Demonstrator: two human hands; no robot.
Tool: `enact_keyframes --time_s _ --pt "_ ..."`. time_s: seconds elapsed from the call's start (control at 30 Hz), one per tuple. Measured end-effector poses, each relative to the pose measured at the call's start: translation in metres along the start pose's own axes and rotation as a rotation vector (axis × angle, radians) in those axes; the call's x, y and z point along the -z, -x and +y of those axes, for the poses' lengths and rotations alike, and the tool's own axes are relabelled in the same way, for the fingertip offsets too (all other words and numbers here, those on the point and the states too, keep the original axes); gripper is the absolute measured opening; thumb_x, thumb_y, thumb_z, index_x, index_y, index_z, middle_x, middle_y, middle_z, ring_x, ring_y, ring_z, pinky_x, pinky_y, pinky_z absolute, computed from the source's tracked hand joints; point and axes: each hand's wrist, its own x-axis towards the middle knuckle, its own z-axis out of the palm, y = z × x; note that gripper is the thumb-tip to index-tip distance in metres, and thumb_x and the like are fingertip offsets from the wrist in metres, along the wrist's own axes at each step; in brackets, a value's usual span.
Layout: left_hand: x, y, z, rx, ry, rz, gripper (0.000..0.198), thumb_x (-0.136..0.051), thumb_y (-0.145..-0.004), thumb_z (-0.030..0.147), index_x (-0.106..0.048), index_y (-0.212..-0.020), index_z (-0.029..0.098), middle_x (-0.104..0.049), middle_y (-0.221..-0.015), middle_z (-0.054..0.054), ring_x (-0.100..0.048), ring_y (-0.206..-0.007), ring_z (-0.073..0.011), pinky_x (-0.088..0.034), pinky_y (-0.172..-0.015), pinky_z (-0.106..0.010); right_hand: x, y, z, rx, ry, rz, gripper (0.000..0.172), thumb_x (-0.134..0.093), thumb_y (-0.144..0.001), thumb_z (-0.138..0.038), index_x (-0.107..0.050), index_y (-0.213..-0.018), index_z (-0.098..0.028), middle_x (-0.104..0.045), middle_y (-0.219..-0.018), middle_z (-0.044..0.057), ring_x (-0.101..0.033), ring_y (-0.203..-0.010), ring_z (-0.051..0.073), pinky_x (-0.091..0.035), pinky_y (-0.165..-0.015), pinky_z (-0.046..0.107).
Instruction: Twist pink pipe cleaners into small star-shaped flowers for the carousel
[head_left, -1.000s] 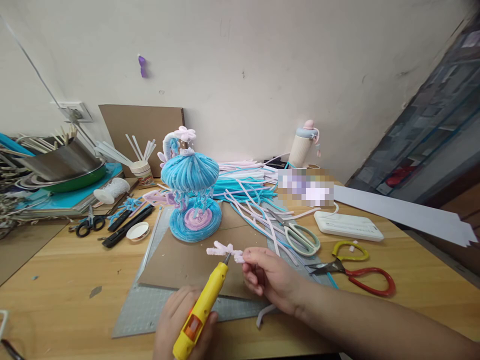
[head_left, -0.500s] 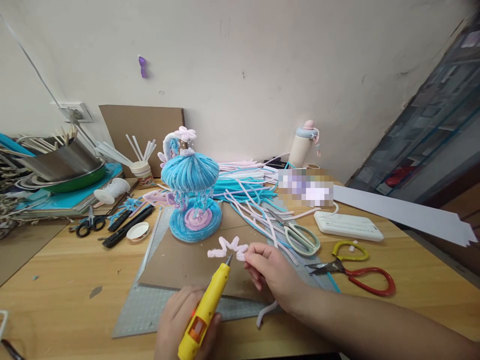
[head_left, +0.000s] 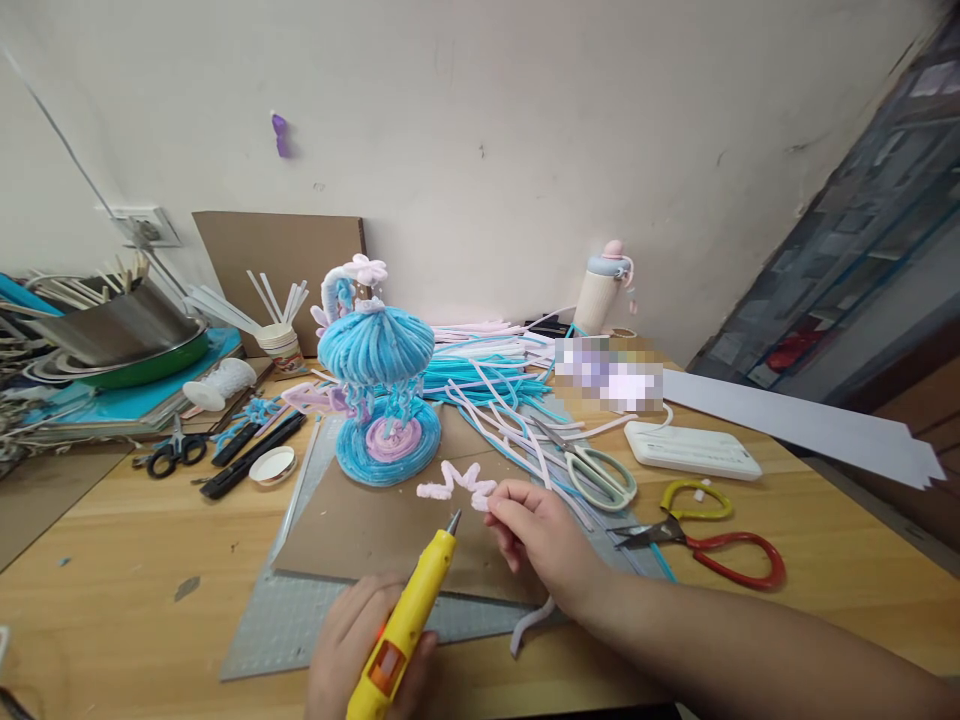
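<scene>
My left hand [head_left: 360,635] is wrapped round a yellow hot glue gun [head_left: 409,610], its metal nozzle pointing up and right. My right hand [head_left: 536,525] pinches one end of a pale pink pipe cleaner [head_left: 463,478] bent into a zigzag. The nozzle tip sits just below the zigzag, with a small gap between them. Beyond the hands stands a blue fuzzy lamp-like piece [head_left: 376,345] with a domed top and hanging curls, on a round blue base [head_left: 352,465] with a pink coiled centre.
Under the hands lie a cardboard sheet [head_left: 337,540] and a grey cutting mat [head_left: 255,630]. Loose blue and pink pipe cleaners [head_left: 487,380] spread behind. Pale green scissors [head_left: 604,478] and red-and-yellow scissors [head_left: 739,555] lie at right. Black scissors [head_left: 176,450] and a utility knife [head_left: 251,460] lie at left.
The pink zigzag has lifted slightly, widening the gap to the nozzle. The glue gun has shifted a little down and left. The whole view has moved slightly.
</scene>
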Motion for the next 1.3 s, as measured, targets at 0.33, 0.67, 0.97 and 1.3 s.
enact_keyframes --time_s 0.33,0.67,0.97,1.3 --pt "0.0 0.002 -0.002 -0.002 -0.003 -0.008 0.021 -0.049 -0.085 0.037 -0.06 -0.084 0.02 -0.065 -0.078 -0.007 -0.061 -0.069 -0.0189 -0.048 -0.063 -0.03 0.0 0.0 0.002 -0.138 -0.244 -0.197 0.026 -0.055 -0.077 -0.037 -0.052 -0.063 -0.014 -0.047 -0.048 -0.005 -0.039 -0.037 0.004 -0.023 -0.036 0.017" --pt "-0.001 0.003 -0.002 -0.025 0.012 -0.016 0.024 -0.047 -0.086 0.038 -0.061 -0.085 0.018 -0.066 -0.079 -0.009 -0.061 -0.07 -0.0198 -0.048 -0.063 -0.031 -0.001 0.002 0.003 -0.165 -0.246 -0.231 0.028 -0.058 -0.076 -0.039 -0.053 -0.066 -0.014 -0.046 -0.049 -0.005 -0.037 -0.037 0.004 -0.024 -0.036 0.017" --pt "0.001 0.007 -0.003 -0.03 -0.013 -0.012 0.025 -0.047 -0.086 0.04 -0.06 -0.087 0.02 -0.067 -0.082 -0.008 -0.063 -0.074 -0.0204 -0.049 -0.066 -0.031 0.001 -0.002 0.005 -0.109 -0.333 -0.244 0.03 -0.052 -0.079 -0.038 -0.045 -0.06 -0.016 -0.041 -0.046 -0.007 -0.038 -0.034 0.004 -0.019 -0.037 0.019" --pt "0.049 -0.005 -0.039 0.199 -0.403 -0.112 0.028 -0.054 -0.079 0.048 -0.062 -0.092 0.025 -0.066 -0.1 -0.004 -0.067 -0.081 -0.0191 -0.052 -0.059 -0.022 0.0 -0.004 0.001 0.022 0.086 -0.048 0.024 -0.053 -0.077 -0.035 -0.049 -0.062 -0.018 -0.044 -0.045 -0.007 -0.037 -0.034 0.005 -0.028 -0.037 0.019"
